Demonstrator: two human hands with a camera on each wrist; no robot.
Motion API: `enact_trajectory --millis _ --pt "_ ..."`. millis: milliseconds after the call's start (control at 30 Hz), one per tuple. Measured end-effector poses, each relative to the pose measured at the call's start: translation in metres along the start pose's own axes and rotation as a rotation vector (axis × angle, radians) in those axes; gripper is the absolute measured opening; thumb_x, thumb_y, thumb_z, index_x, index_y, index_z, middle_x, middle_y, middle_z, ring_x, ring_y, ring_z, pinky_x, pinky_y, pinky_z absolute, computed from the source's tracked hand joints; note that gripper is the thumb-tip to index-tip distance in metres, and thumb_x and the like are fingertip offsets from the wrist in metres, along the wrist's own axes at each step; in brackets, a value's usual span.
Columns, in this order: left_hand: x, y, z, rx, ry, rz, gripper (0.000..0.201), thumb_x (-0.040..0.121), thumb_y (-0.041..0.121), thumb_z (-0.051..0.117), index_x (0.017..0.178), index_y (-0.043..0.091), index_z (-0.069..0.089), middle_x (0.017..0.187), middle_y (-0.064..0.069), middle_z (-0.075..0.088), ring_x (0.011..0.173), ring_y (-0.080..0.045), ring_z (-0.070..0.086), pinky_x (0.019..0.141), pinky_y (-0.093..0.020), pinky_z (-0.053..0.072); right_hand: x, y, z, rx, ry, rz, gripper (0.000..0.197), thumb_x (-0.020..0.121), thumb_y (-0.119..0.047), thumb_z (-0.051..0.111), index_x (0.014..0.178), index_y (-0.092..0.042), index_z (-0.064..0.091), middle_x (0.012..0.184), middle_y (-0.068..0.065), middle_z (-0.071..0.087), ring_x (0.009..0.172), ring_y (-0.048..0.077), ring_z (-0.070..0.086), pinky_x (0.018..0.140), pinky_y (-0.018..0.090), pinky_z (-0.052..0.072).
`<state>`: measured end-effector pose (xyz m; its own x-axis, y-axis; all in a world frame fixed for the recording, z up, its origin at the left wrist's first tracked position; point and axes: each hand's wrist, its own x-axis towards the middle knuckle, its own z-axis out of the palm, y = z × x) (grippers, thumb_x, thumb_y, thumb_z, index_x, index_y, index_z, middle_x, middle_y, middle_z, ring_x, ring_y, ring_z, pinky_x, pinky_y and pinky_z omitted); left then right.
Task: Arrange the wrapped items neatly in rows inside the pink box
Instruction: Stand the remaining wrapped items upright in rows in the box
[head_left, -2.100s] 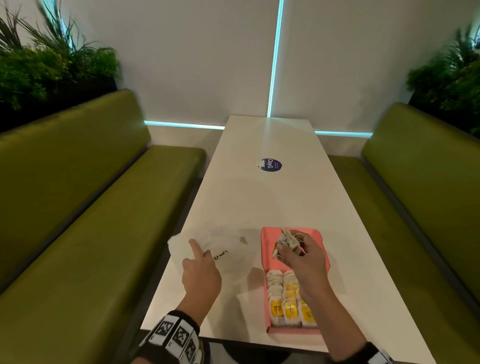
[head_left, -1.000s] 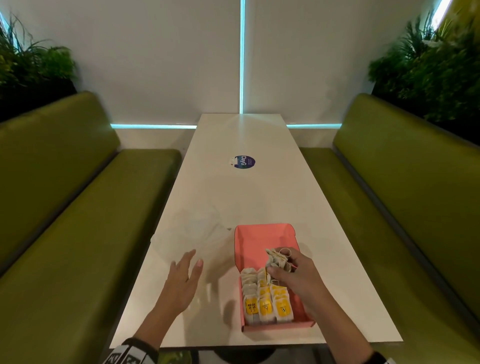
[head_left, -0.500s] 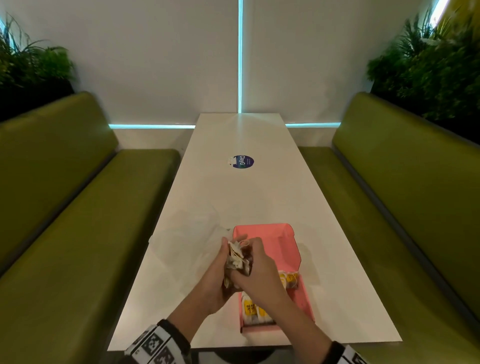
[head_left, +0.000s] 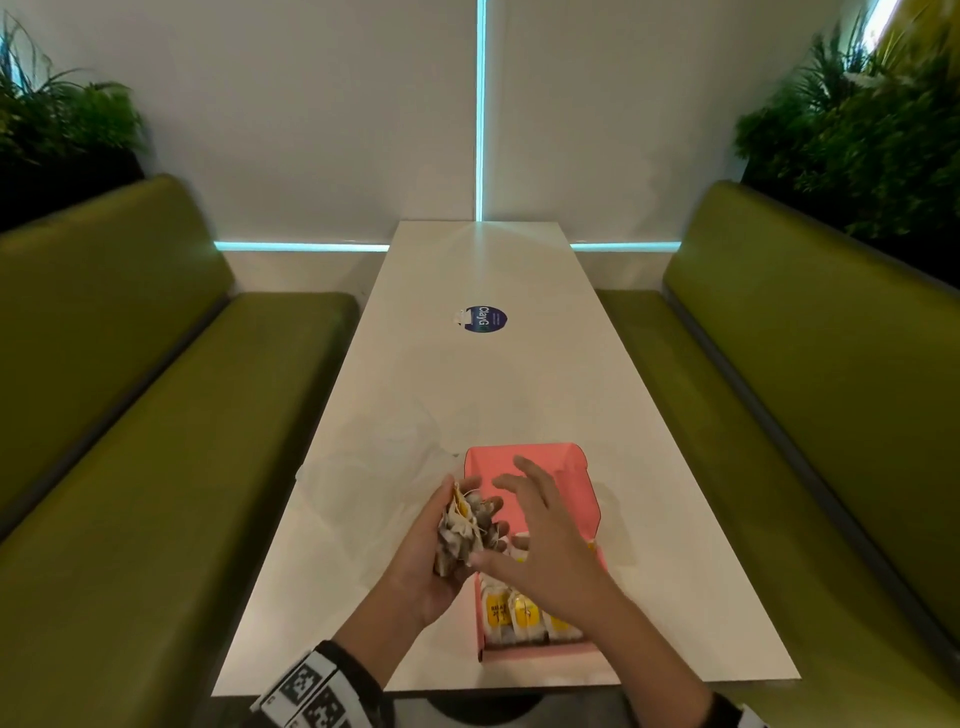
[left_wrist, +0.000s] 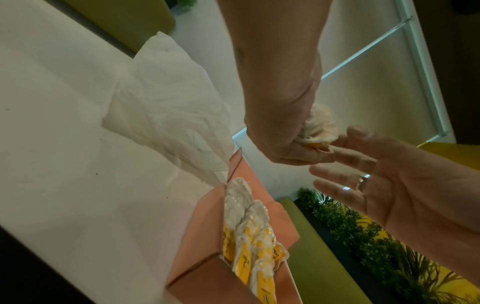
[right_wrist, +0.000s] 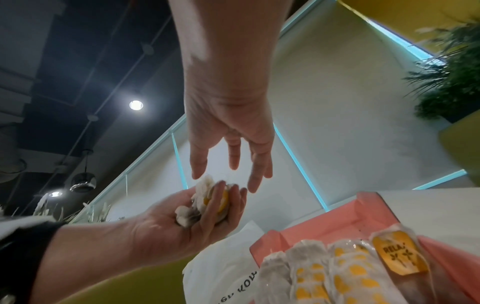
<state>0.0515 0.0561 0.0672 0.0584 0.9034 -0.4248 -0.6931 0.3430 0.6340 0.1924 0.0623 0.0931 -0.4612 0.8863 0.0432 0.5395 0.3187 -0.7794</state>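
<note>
My left hand (head_left: 467, 519) grips a crumpled bunch of wrapped tea bags (head_left: 460, 538), white paper with yellow tags, just left of the pink box (head_left: 566, 467). My right hand (head_left: 519, 512) hovers open over the box's middle, fingers spread, next to the bunch and holding nothing. Wrapped items (head_left: 514, 613) lie side by side in rows in the near end of the box; the far end is bare. The right wrist view shows the bunch (right_wrist: 205, 197) in the left palm (right_wrist: 215, 203) beneath the straight fingers (right_wrist: 255, 176). In the left wrist view the bunch (left_wrist: 322, 125) sticks out of the fist.
The box stands near the front edge of a long white table (head_left: 467, 389). A flat white plastic bag (head_left: 374, 467) lies left of the box. A round blue sticker (head_left: 485, 318) marks the table's middle. Green benches (head_left: 156, 441) run along both sides.
The left hand came over from the table and took the bunch from the right hand. The right hand let go and spread its fingers above the box.
</note>
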Motion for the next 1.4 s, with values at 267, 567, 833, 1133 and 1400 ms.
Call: enact_trajectory --millis 267,567,833,1133,1400 --pt "-0.001 -0.006 0.003 0.011 0.001 0.009 0.04 0.095 0.045 0.041 0.105 0.014 0.064 0.098 -0.011 0.072 0.083 -0.02 0.07 0.059 -0.028 0.056 -0.001 0.004 0.006 -0.114 0.103 -0.001 0.018 0.076 -0.032 0.073 0.077 -0.023 0.057 0.126 -0.02 0.033 0.113 0.003 0.043 0.088 0.017 0.038" --pt "0.001 -0.003 -0.004 -0.147 0.108 0.037 0.058 0.087 0.06 0.043 0.09 0.007 0.065 0.083 -0.013 0.072 0.076 -0.024 0.069 0.065 -0.034 0.054 0.001 0.005 -0.006 0.329 0.292 0.193 0.019 0.082 -0.012 0.066 0.071 -0.023 0.057 0.081 -0.008 0.059 0.074 0.005 0.056 0.065 0.013 0.043" --pt "0.0 -0.002 -0.018 -0.039 0.136 0.088 0.021 0.066 0.017 0.066 0.084 0.015 0.056 0.063 -0.003 0.061 0.065 -0.02 0.062 0.036 -0.015 0.042 0.001 0.011 -0.034 0.405 0.25 0.331 0.009 0.083 -0.006 0.067 0.085 -0.014 0.063 0.07 0.001 0.064 0.05 0.012 0.056 0.05 0.021 0.043" --pt "-0.005 0.002 -0.025 0.285 0.063 0.27 0.016 0.082 -0.002 0.061 0.091 0.01 0.067 0.083 -0.003 0.069 0.07 -0.022 0.063 0.061 -0.03 0.049 -0.005 0.006 -0.046 -0.003 -0.038 0.203 0.015 0.084 -0.015 0.067 0.097 -0.023 0.07 0.077 -0.005 0.067 0.067 0.013 0.063 0.066 0.026 0.056" --pt "-0.016 -0.005 -0.006 0.698 0.059 0.453 0.015 0.068 0.028 0.077 0.07 0.015 0.07 0.065 0.004 0.064 0.053 -0.015 0.056 0.045 -0.022 0.042 0.002 0.008 -0.037 -0.255 0.261 0.204 0.024 0.084 -0.031 0.064 0.107 -0.023 0.061 0.067 -0.013 0.057 0.073 0.01 0.057 0.07 0.022 0.043"
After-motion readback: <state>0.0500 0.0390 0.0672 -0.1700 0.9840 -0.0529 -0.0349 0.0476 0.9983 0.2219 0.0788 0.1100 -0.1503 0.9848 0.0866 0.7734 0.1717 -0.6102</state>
